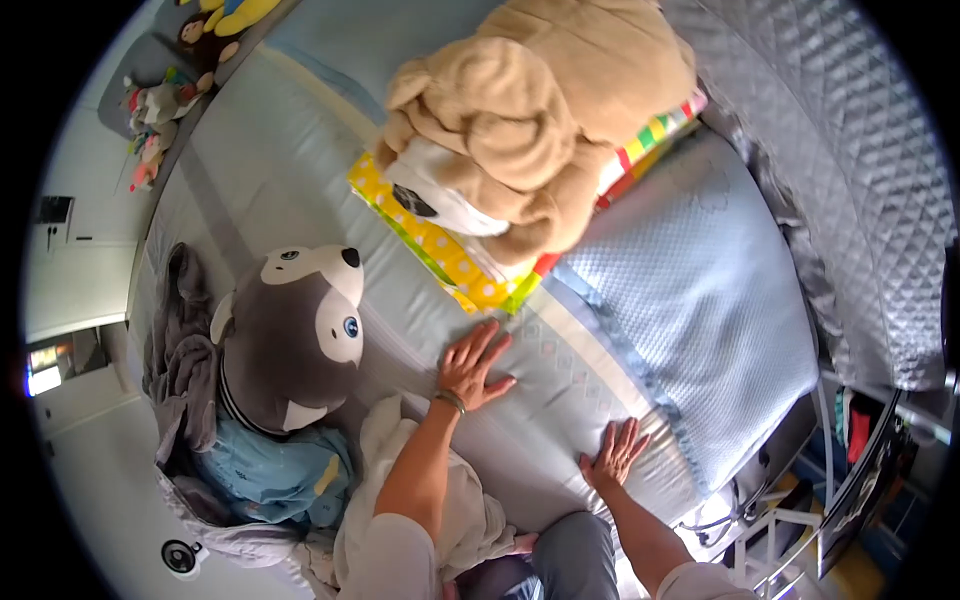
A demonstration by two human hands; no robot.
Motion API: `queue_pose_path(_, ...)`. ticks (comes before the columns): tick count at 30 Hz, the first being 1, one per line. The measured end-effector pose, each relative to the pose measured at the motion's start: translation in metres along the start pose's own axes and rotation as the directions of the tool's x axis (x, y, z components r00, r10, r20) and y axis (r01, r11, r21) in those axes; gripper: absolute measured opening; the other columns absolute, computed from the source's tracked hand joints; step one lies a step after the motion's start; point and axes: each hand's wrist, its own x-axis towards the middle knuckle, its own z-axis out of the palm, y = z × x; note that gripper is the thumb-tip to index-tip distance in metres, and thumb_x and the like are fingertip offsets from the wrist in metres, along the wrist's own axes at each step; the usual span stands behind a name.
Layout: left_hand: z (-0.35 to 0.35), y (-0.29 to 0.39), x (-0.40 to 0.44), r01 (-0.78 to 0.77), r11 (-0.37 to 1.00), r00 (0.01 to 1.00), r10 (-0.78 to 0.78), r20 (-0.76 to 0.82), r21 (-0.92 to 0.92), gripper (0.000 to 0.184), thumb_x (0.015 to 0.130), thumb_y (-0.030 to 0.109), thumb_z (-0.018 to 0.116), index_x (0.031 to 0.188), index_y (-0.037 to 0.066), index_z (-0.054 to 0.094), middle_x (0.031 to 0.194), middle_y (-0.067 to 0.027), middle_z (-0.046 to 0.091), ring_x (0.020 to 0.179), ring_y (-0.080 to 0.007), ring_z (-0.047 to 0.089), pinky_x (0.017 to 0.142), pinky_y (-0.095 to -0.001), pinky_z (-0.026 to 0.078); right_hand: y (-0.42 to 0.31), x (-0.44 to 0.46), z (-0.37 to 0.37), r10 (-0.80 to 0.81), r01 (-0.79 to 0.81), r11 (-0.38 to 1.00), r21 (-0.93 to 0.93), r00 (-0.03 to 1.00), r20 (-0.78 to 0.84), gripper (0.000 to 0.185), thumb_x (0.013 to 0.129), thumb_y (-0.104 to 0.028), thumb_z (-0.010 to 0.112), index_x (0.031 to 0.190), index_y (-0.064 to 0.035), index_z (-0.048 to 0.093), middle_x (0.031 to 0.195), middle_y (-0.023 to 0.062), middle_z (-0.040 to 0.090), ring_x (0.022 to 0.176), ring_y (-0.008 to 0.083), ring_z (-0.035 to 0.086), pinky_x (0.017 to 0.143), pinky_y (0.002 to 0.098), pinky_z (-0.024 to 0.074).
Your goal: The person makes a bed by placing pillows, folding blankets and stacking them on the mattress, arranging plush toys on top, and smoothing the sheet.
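My left hand [476, 368] lies with spread fingers on the pale grey bedsheet [520, 440], a bracelet on its wrist. It is just below the corner of a yellow dotted cloth [435, 240]. On that cloth rests a heap of tan plush [500, 110] with a white part. Farther right and lower, my right hand [613, 460] is flat on the bed near its edge, fingers apart, beside a light blue textured mat [700, 300]. Neither hand holds anything.
A grey and white husky plush [280, 350] in blue cloth lies at the left, beside a crumpled cream blanket [470, 500]. A quilted grey cover [840, 150] is at upper right. White metal frames [780, 525] stand lower right. Small plush toys [160, 105] sit upper left.
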Motion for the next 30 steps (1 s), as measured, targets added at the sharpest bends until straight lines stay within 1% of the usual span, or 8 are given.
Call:
queue_pose_path(12,-0.01,0.014,-0.006,-0.052,0.998,0.993,0.055,-0.109,0.03,0.073,0.082,0.045,0.063,0.145,0.02,0.035,0.154,-0.0059,0.026,0.138,-0.0277,0.028,0.107,-0.0432,0.025,0.003,-0.009,0.006,0.044,-0.044,0.999,-0.001,0.998,-0.042,0.091,0.069,-0.04,0.066,0.146,-0.0104,0.028,0.153,0.0198,0.015,0.144,0.0378,0.009,0.112,0.0644,0.0001)
queue_pose_path(16,-0.017,0.024,-0.044,-0.073,0.98,0.988,0.045,-0.147,-0.187,0.066,0.085,0.035,0.064,0.141,0.014,0.039,0.151,-0.0092,0.03,0.138,-0.0292,0.03,0.109,-0.0464,0.024,0.005,-0.011,0.009,0.033,-0.031,0.999,0.023,0.996,-0.085,0.087,0.071,-0.038,0.063,0.146,-0.0114,0.029,0.153,0.0188,0.016,0.144,0.0368,0.01,0.113,0.0636,0.0008)
queue_pose_path(18,-0.045,0.043,-0.103,0.105,0.99,0.983,-0.089,0.158,-0.092,0.064,0.084,0.035,0.065,0.14,0.016,0.041,0.15,-0.0094,0.031,0.138,-0.0317,0.029,0.111,-0.0505,0.021,0.004,-0.01,0.009,0.023,-0.016,0.999,0.046,0.99,-0.136,0.085,0.071,-0.038,0.063,0.146,-0.0123,0.03,0.153,0.0184,0.018,0.144,0.0354,0.011,0.113,0.0627,0.0015)
queue_pose_path(20,-0.1,0.103,-0.169,0.252,0.946,0.966,-0.259,0.011,0.206,0.063,0.084,0.037,0.065,0.14,0.018,0.042,0.149,-0.0105,0.032,0.138,-0.0345,0.027,0.111,-0.0575,0.016,0.002,-0.012,0.002,0.049,-0.039,0.996,0.077,0.99,-0.134,0.082,0.073,-0.037,0.062,0.145,-0.0129,0.032,0.153,0.0164,0.02,0.144,0.0327,0.013,0.113,0.0623,0.002)
queue_pose_path(22,-0.112,0.134,-0.247,0.429,0.877,0.901,-0.399,-0.17,0.218,0.073,0.08,0.048,0.066,0.142,0.02,0.039,0.15,-0.0171,0.026,0.139,-0.0393,0.023,0.108,-0.0645,0.011,-0.004,-0.015,-0.004,0.046,-0.028,0.996,0.087,0.974,-0.22,0.075,0.075,-0.037,0.062,0.142,-0.0125,0.038,0.149,0.0144,0.029,0.142,0.0306,0.021,0.114,0.0608,0.0044)
queue_pose_path(24,-0.082,0.147,-0.323,0.688,0.707,0.725,-0.675,-0.133,0.165,0.097,0.069,0.065,0.067,0.146,0.017,0.033,0.151,-0.0256,0.017,0.139,-0.0435,0.017,0.108,-0.0658,0.009,-0.004,-0.01,-0.004,0.027,-0.013,0.998,0.054,0.964,-0.266,0.069,0.078,-0.039,0.062,0.138,-0.0116,0.043,0.141,0.0136,0.04,0.136,0.0304,0.031,0.114,0.0577,0.0083)
queue_pose_path(27,0.017,0.137,-0.392,0.517,0.814,0.834,-0.549,0.056,0.265,0.116,0.06,0.076,0.065,0.148,0.012,0.026,0.151,-0.03,0.01,0.14,-0.0443,0.012,0.108,-0.066,0.008,-0.048,0.006,-0.011,0.068,0.001,0.969,0.247,0.96,-0.271,0.059,0.08,-0.037,0.067,0.13,-0.0108,0.049,0.121,0.0104,0.052,0.114,0.0279,0.048,0.099,0.0496,0.0313)
queue_pose_path(30,0.04,0.137,-0.363,0.664,0.701,0.696,-0.707,0.125,0.262,0.125,0.06,0.076,0.064,0.151,0.009,0.01,0.153,-0.0258,0.0,0.144,-0.0367,0.0,0.111,-0.0616,0.005,-0.066,0.026,0.005,0.072,-0.001,0.966,0.259,0.961,-0.265,0.045,0.082,-0.032,0.065,0.121,-0.0107,0.054,0.113,0.0083,0.055,0.106,0.0279,0.05,0.092,0.0469,0.0354)
